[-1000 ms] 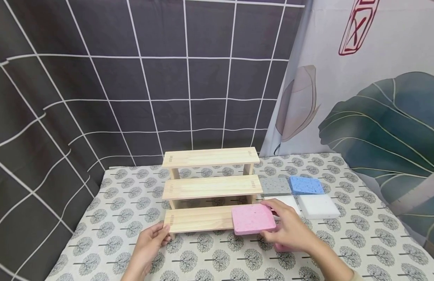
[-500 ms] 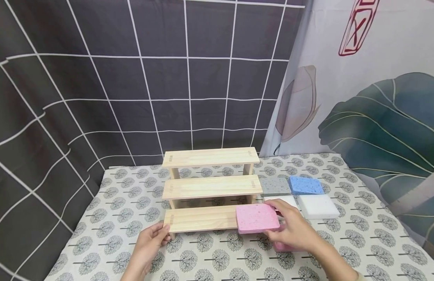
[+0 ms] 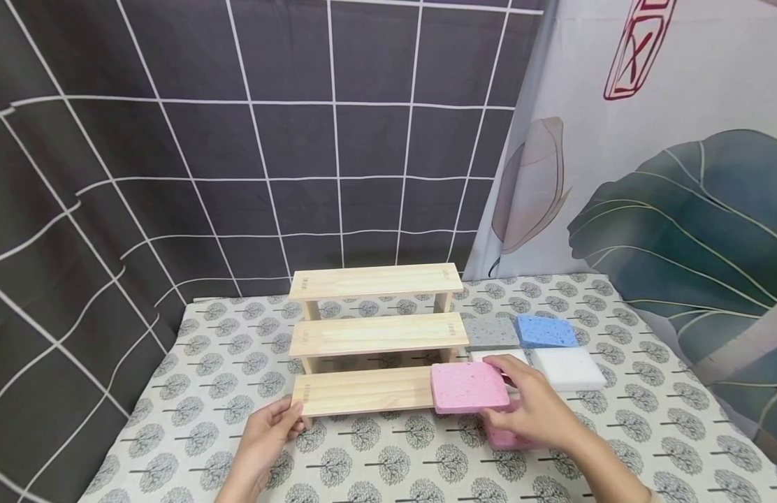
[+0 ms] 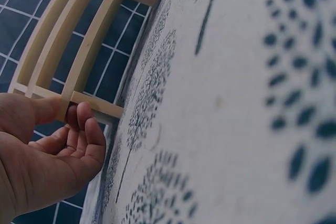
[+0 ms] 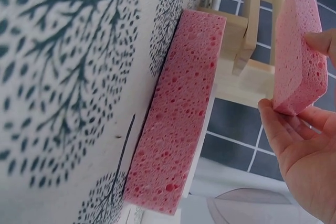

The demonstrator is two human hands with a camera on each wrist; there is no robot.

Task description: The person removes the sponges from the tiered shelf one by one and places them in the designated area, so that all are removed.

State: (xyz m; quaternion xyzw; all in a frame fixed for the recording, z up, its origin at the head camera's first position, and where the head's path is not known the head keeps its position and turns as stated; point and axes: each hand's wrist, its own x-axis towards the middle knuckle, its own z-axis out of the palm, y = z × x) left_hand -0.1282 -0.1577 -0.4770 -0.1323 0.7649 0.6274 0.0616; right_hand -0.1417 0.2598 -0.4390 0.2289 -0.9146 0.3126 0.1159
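Observation:
A three-tier wooden rack (image 3: 363,392) stands on the table. My left hand (image 3: 267,433) pinches the left end of its lowest board, thumb on top and fingers curled beneath, as the left wrist view also shows. My right hand (image 3: 532,406) grips a pink sponge (image 3: 469,387) by its right side, at the right end of that board. In the right wrist view this held sponge (image 5: 300,51) appears raised above the tablecloth, between thumb and fingers. Below it a second pink sponge (image 5: 176,114) lies on the cloth, partly hidden by my right hand in the head view.
Right of the rack lie a grey sponge (image 3: 491,333), a blue sponge (image 3: 546,331) and a white sponge (image 3: 568,369). Another white sponge (image 3: 489,358) is partly covered by my right hand. A dark gridded curtain (image 3: 363,140) hangs behind the tree-patterned tablecloth (image 3: 388,464).
My right hand has shifted slightly to the right with the pink sponge, uncovering more of the lowest board. The left hand keeps its place on the rack.

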